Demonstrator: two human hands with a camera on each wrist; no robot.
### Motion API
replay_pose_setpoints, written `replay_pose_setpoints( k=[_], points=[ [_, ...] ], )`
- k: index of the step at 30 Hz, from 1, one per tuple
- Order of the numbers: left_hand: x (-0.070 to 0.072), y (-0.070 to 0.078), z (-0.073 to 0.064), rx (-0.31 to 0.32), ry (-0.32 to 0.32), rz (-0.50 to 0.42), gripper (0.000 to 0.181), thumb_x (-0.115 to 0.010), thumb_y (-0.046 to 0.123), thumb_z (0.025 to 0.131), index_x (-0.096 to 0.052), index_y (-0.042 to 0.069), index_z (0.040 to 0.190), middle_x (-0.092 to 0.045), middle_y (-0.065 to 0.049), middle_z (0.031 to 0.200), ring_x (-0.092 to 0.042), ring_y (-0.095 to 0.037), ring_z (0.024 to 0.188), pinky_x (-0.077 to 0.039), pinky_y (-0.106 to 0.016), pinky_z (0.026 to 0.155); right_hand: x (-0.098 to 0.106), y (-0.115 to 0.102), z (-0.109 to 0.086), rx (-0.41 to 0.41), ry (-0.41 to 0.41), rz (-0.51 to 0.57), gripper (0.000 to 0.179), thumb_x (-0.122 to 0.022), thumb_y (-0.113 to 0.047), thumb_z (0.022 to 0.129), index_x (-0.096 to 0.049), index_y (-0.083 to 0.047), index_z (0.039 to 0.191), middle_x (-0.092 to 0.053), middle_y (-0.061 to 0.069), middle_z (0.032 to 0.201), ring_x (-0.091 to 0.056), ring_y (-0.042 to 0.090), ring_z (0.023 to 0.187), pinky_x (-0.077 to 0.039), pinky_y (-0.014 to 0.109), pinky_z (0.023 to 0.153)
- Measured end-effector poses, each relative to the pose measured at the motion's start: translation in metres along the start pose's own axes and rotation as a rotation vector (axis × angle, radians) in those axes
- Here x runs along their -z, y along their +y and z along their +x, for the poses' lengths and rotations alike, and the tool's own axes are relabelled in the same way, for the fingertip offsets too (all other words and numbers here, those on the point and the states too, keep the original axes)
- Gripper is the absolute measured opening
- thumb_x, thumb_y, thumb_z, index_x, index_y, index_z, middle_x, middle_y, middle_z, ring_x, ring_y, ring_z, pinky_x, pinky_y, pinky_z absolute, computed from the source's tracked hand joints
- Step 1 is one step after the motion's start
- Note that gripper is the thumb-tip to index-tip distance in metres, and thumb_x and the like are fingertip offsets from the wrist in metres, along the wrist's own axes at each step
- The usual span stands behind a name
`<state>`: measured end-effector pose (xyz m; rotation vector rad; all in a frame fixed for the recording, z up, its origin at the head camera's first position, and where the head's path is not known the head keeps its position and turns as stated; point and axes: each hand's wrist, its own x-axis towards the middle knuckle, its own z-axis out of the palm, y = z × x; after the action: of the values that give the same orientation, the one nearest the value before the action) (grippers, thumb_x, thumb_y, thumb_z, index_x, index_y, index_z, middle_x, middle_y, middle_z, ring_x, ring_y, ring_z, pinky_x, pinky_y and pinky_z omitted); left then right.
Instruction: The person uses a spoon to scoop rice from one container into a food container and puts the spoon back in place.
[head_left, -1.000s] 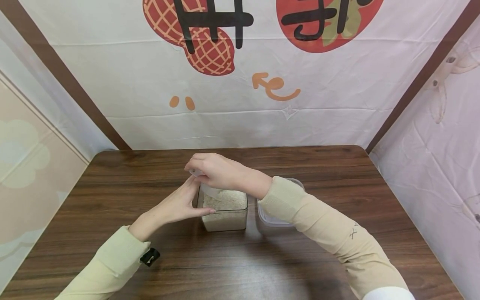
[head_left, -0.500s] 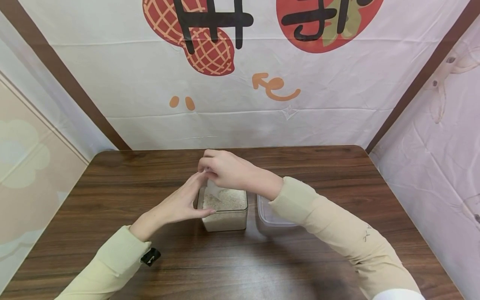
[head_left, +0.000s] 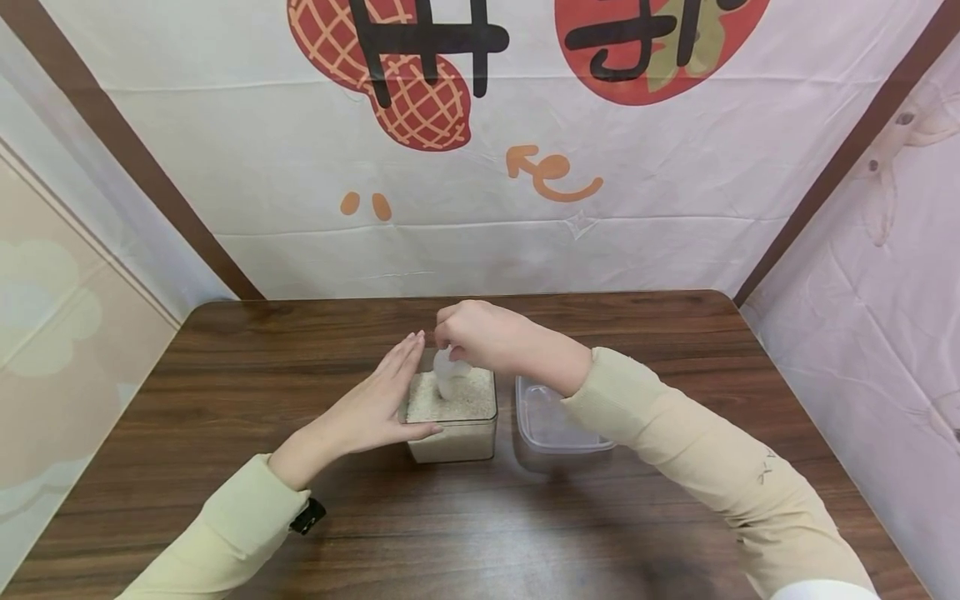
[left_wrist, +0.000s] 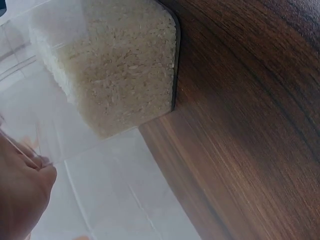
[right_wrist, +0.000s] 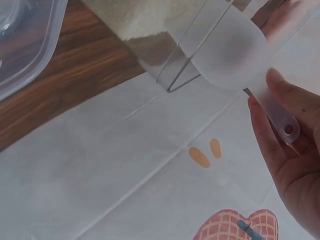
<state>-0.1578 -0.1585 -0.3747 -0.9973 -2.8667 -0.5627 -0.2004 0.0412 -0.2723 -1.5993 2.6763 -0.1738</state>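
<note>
A clear square container [head_left: 453, 443] filled with white rice [head_left: 474, 398] stands near the middle of the table. My right hand [head_left: 483, 333] pinches the handle of a translucent plastic scoop [head_left: 447, 377] above it, and the scoop's bowl dips to the rice surface. In the right wrist view the handle of the scoop [right_wrist: 237, 52] lies between thumb and fingers, its end hole showing. At the container's left side, my left hand [head_left: 378, 408] rests with straight fingers toward the back and its thumb along the front rim. The left wrist view shows the rice [left_wrist: 125, 70] through the wall.
A shallow clear plastic tub [head_left: 562, 446] stands right of the rice container, partly under the right forearm. The wooden table [head_left: 450, 533] meets a printed white cloth backdrop [head_left: 480, 258] at its far edge.
My right hand has moved right with the scoop, from the container's left rim to over its middle. The left hand stays at the container, its fingertips now apart from the right hand.
</note>
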Motion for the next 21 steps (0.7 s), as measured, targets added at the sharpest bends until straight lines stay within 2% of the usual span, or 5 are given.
replay_pose_setpoints(
  k=[7, 13, 15, 18, 21],
  points=[
    [0.000, 0.002, 0.000, 0.015, 0.006, 0.018, 0.110, -0.065, 0.058, 0.073, -0.011, -0.008, 0.142, -0.007, -0.019, 0.150, -0.007, -0.029, 0.138, -0.019, -0.043, 0.108, 0.002, -0.001, -0.005, 0.015, -0.080, -0.149, 0.012, -0.071, -0.003, 0.074, -0.072, -0.007, 0.086, -0.064, 0.001, 0.085, -0.061, 0.014, 0.081, -0.049, 0.021, 0.071],
    [0.000, 0.004, 0.000, 0.036, -0.001, 0.033, 0.112, -0.063, 0.061, 0.072, -0.010, -0.008, 0.142, -0.008, -0.020, 0.150, -0.007, -0.029, 0.138, -0.020, -0.043, 0.108, -0.001, -0.006, -0.010, 0.075, -0.100, -0.456, 0.013, -0.067, -0.002, 0.077, -0.073, -0.012, 0.083, -0.065, -0.001, 0.086, -0.058, 0.016, 0.079, -0.049, 0.023, 0.067],
    [0.000, 0.004, 0.000, 0.046, -0.003, 0.033, 0.112, -0.063, 0.062, 0.072, -0.011, -0.008, 0.142, -0.009, -0.020, 0.150, -0.008, -0.029, 0.138, -0.021, -0.043, 0.108, -0.002, -0.007, -0.012, 0.097, -0.093, -0.527, 0.016, -0.066, 0.000, 0.077, -0.073, -0.013, 0.082, -0.066, -0.002, 0.087, -0.057, 0.016, 0.078, -0.049, 0.023, 0.066],
    [0.000, 0.005, 0.000, 0.056, -0.005, 0.038, 0.112, -0.061, 0.065, 0.072, -0.012, -0.008, 0.142, -0.011, -0.020, 0.149, -0.009, -0.029, 0.138, -0.022, -0.043, 0.107, -0.004, -0.007, -0.014, 0.128, -0.078, -0.572, 0.014, -0.067, -0.002, 0.077, -0.074, -0.014, 0.080, -0.067, -0.001, 0.087, -0.057, 0.016, 0.077, -0.048, 0.024, 0.065],
    [0.000, 0.005, 0.000, 0.065, -0.012, 0.045, 0.112, -0.058, 0.067, 0.072, -0.012, -0.008, 0.142, -0.010, -0.019, 0.150, -0.009, -0.029, 0.138, -0.022, -0.043, 0.107, -0.004, -0.005, -0.016, 0.143, -0.077, -0.571, 0.015, -0.065, -0.001, 0.077, -0.073, -0.014, 0.078, -0.067, -0.001, 0.086, -0.056, 0.017, 0.077, -0.048, 0.025, 0.064]
  ],
)
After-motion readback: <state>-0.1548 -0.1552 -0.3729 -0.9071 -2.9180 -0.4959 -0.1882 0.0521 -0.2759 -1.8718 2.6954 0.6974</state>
